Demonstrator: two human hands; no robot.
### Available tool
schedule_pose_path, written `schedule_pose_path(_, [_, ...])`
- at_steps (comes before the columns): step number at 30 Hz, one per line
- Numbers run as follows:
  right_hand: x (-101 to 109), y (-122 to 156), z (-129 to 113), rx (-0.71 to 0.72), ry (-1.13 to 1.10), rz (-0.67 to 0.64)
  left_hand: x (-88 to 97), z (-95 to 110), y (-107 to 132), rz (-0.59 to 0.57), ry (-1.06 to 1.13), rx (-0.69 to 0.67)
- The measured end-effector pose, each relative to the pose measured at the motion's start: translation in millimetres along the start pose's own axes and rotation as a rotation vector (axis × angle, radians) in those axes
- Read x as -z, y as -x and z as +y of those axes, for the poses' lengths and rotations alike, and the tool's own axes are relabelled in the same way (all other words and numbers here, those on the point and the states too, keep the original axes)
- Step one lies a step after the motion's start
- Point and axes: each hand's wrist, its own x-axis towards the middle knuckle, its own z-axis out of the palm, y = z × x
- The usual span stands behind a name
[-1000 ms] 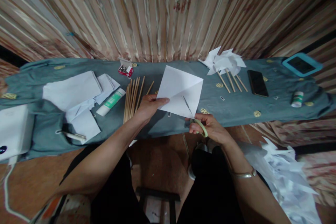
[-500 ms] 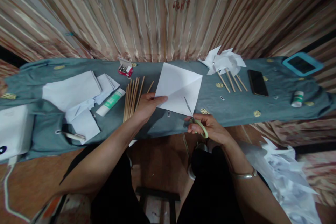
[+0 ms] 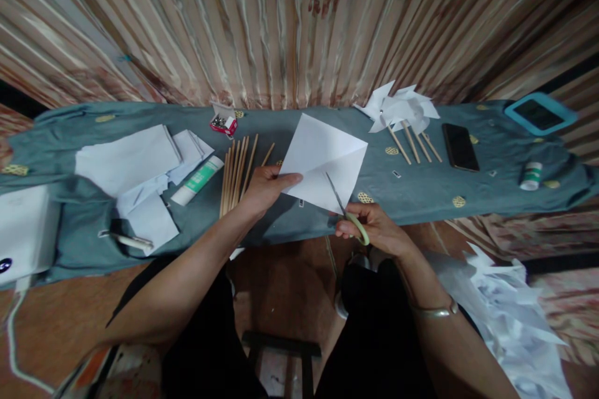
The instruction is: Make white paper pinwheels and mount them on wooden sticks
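My left hand pinches the left corner of a white square paper sheet, held like a diamond above the grey-blue cloth. The sheet shows a diagonal crease. My right hand grips scissors with pale green handles. Their blades point up and left into the sheet's lower corner, along a crease.
The cloth-covered table bears wooden sticks, a glue tube, paper stacks, a red box of pins, finished paper pinwheels, a phone and a small bottle. Paper scraps lie on the floor, right.
The sheet has shifted slightly right and down again after rising. The scissor blades reach further up into its lower corner.
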Motion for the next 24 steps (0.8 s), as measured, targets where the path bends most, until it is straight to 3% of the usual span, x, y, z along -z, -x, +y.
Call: schedule_pose_path(24, [-5.3,-5.2,-3.0,-0.064,-0.067,0.089,1.3,-2.5,-3.9,0.044,0.059,0.008])
